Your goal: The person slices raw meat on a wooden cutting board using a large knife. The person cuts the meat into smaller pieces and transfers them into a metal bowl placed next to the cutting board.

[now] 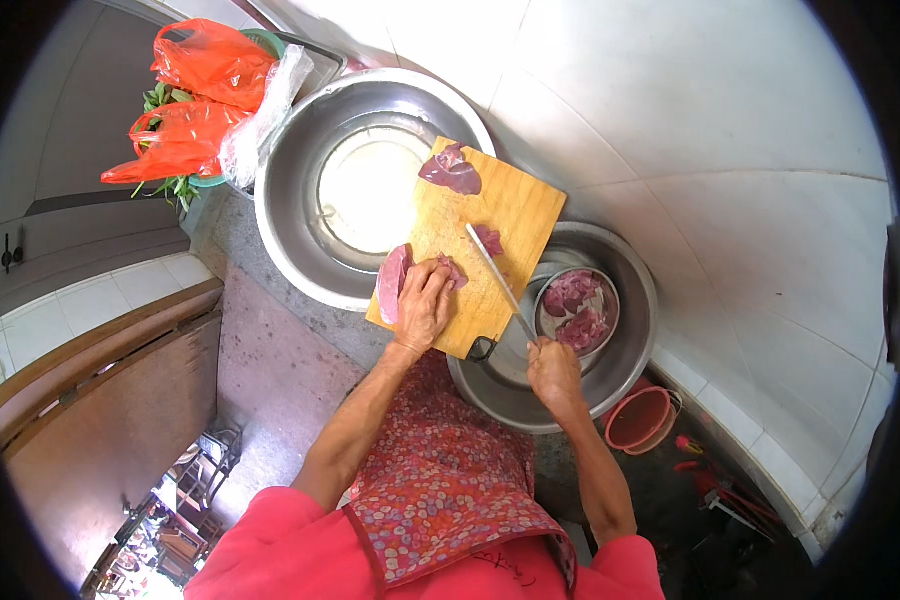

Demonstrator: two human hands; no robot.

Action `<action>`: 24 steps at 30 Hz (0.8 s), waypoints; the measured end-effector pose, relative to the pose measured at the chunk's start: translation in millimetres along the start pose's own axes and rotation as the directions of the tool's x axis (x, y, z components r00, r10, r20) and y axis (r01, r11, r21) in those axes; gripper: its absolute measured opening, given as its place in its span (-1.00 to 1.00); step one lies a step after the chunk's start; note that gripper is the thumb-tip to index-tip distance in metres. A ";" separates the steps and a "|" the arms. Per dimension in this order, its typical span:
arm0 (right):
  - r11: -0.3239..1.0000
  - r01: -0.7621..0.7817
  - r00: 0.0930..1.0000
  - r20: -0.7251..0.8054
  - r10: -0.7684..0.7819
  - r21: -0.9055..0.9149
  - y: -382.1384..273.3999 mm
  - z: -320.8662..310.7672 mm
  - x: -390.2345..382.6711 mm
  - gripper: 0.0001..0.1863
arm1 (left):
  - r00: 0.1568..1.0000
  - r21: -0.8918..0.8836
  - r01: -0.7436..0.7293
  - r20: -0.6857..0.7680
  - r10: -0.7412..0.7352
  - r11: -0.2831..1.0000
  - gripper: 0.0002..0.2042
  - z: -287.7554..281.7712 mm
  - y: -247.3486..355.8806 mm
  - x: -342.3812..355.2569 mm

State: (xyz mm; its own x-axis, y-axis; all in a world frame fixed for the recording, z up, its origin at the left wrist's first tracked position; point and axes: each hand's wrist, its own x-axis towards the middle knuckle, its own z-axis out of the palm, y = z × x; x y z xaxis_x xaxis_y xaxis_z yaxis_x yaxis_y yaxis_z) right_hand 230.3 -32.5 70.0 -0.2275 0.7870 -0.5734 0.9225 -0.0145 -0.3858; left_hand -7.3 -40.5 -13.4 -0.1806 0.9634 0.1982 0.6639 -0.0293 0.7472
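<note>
My left hand presses down on a piece of raw meat near the left edge of a wooden cutting board, its fingers bent over the meat. Beside those fingers lies a larger pink slab of meat. In my right hand is a knife, its blade slanting across the board. A small cut piece sits by the blade tip, and a dark red chunk rests at the board's far end. The board lies across the rims of two metal basins.
The large metal basin stands left of the board. Inside the right basin, a smaller round bowl holds cut meat. Red plastic bags with greens are at far left. A tiled wall rises on the right, above a red bucket.
</note>
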 end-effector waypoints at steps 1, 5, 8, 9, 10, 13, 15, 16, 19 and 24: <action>1.000 -0.002 1.000 -0.014 0.003 0.012 -5.7 -6.6 -4.4 -0.81 | 1.000 0.019 -0.016 0.015 0.016 1.000 -0.69 0.2 -3.1 -2.2; 1.000 -0.022 1.000 0.003 0.022 0.017 -31.3 -6.1 -30.6 -0.82 | 0.998 0.080 -0.048 0.030 0.046 0.996 -0.65 -2.4 5.2 -1.2; 0.999 -0.048 0.998 0.030 0.047 0.024 -36.0 6.0 -42.4 -0.83 | 0.997 0.076 -0.075 0.035 0.072 0.994 -0.60 0.7 -1.6 -5.2; 0.998 -0.061 0.998 0.033 0.060 0.035 -36.2 8.6 -43.0 -0.83 | 0.996 0.076 -0.079 0.041 0.076 0.994 -0.60 1.2 -2.5 -5.2; 0.996 -0.056 0.994 0.093 0.050 0.069 -41.6 2.4 -42.4 -0.84 | 0.996 0.075 -0.089 0.017 0.088 0.993 -0.62 4.0 -7.0 -7.5; 0.996 -0.081 0.979 0.190 0.075 0.022 -53.1 4.2 -18.8 -0.84 | 0.997 0.070 -0.073 0.019 0.072 0.995 -0.63 4.9 -4.4 -4.7; 0.995 -0.071 0.991 0.115 0.063 0.067 -61.7 4.9 -16.2 -0.83 | 0.997 0.041 -0.051 0.052 0.049 0.998 -0.64 3.6 -5.8 -8.3; 0.996 -0.066 0.993 0.099 0.060 0.060 -62.5 7.3 -16.2 -0.83 | 0.996 0.034 -0.060 0.063 0.058 0.998 -0.64 1.6 -7.9 -7.4; 0.992 -0.120 0.984 0.138 0.113 0.038 -58.8 3.5 -29.2 -0.83 | 0.996 0.039 -0.071 0.055 0.069 0.997 -0.63 2.6 -7.6 -8.9; 0.998 -0.052 0.997 0.051 0.051 0.021 -60.0 13.8 -16.8 -0.86 | 0.998 0.023 -0.017 0.053 0.015 1.000 -0.62 4.0 -2.2 -5.9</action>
State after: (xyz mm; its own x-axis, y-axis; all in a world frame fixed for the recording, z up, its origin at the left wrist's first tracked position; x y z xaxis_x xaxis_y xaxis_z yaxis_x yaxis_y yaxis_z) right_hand 174.5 -53.3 92.7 -0.1956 0.7527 -0.6286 0.9263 -0.0686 -0.3704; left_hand -4.9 -45.1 -18.7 -0.1318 0.9756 0.1758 0.6831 -0.0391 0.7293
